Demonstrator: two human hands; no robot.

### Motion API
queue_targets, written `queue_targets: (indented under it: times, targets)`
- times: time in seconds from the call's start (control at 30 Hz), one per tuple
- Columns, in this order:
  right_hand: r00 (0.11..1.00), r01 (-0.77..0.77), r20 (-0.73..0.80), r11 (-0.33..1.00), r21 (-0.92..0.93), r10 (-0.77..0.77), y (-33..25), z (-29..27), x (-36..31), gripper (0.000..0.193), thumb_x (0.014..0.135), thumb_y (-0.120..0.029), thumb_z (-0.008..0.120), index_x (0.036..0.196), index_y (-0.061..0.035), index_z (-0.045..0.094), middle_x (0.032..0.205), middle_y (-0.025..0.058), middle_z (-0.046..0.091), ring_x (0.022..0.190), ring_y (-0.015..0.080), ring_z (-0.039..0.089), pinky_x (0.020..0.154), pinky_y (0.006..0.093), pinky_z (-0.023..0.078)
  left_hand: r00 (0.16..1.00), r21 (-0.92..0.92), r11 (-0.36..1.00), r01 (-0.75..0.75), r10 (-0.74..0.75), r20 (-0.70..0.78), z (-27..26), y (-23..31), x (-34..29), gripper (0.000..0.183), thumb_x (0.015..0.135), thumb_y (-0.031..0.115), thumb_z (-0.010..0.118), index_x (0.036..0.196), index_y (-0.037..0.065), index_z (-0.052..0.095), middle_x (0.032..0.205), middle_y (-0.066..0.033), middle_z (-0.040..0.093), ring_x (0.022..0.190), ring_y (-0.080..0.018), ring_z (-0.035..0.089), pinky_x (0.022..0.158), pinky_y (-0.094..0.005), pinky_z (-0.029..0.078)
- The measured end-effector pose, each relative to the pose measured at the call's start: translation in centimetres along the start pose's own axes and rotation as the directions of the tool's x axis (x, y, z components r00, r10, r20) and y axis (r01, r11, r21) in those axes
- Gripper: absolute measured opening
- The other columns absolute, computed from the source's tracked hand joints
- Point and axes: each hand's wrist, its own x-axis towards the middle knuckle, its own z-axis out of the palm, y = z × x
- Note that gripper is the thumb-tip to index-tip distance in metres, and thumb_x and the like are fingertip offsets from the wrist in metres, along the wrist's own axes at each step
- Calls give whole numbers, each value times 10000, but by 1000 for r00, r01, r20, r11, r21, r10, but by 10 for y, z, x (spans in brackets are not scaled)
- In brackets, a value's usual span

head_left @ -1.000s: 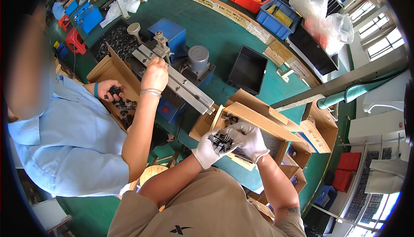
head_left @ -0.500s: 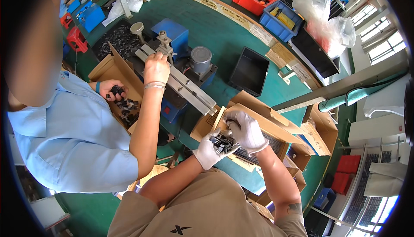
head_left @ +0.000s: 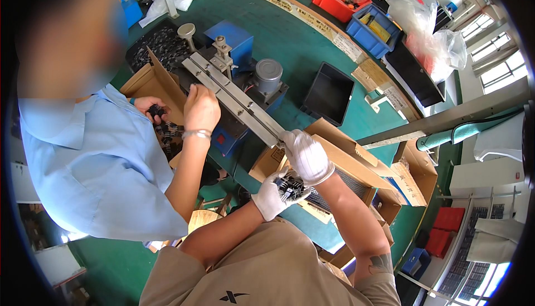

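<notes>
Your left hand [head_left: 270, 199] is cupped, palm up, around a heap of small black parts [head_left: 290, 188] with metal legs, fingers curled along its edge. Your right hand [head_left: 306, 157] has its fingertips bunched at the near end of the metal rail [head_left: 239, 103]; they hide what is between them, so whether they pinch a part cannot be told. Both your hands wear white gloves. The heap lies in your left palm, over the near end of an open carton [head_left: 341, 157], where dark rows show beside your right wrist.

The rail slants away from you to the left, past a silver motor [head_left: 268, 75] and a blue box [head_left: 233, 41]. On your left a co-worker in a blue shirt [head_left: 111, 161] has one hand [head_left: 202, 107] just beside the rail, while the other [head_left: 153, 109] holds black pieces over a second carton [head_left: 136, 83]. A black tray [head_left: 329, 93] sits on the green table [head_left: 290, 33] beyond your carton. Farther off stand a red bin [head_left: 334, 4] and a blue bin [head_left: 373, 30], side by side.
</notes>
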Motion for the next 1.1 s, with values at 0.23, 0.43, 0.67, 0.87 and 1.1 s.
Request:
queue_targets:
  times: [0.23,0.43,0.67,0.87,1.1]
  targets:
    - [974,-34,-220,992,123,61,-12,-19,5,213,855,-119,677,1058,-63,646,894,169,643,812,368,650,706,430,530,997,-55,998,14,-10,76,-11,1,2,329,1037,268,406,1166,67,632,1161,-131,686,1111,-321,636,1084,-585,438]
    - [972,-22,231,954,300,-50,13,-39,-58,224,764,-88,735,988,-91,737,946,130,663,853,326,632,821,426,515,1000,6,1000,-11,12,-27,-6,3,3,301,1026,296,432,1151,105,627,1146,-110,687,1073,-319,647,1041,-596,463]
    - [983,-4,170,911,412,-72,29,-33,-77,255,747,-89,765,1001,-75,751,949,141,655,901,355,616,872,426,503,997,0,999,37,-37,-63,10,0,2,284,1031,293,444,1163,123,629,1165,-111,684,1094,-311,649,1018,-583,489]
    - [855,-476,292,427,769,428,30,-33,-75,179,889,-75,727,1047,10,723,997,116,719,928,181,677,825,335,545,998,-44,998,51,-52,-19,7,4,2,342,1035,298,452,979,53,684,1086,-148,701,1099,-328,651,1015,-565,502]
    - [985,-75,-117,929,363,126,21,-23,-42,260,873,11,619,1124,-20,678,936,173,652,860,340,638,781,411,516,999,-68,997,32,-29,35,-2,2,1,362,1056,296,421,973,30,653,1063,-141,692,1084,-337,646,1058,-549,477]
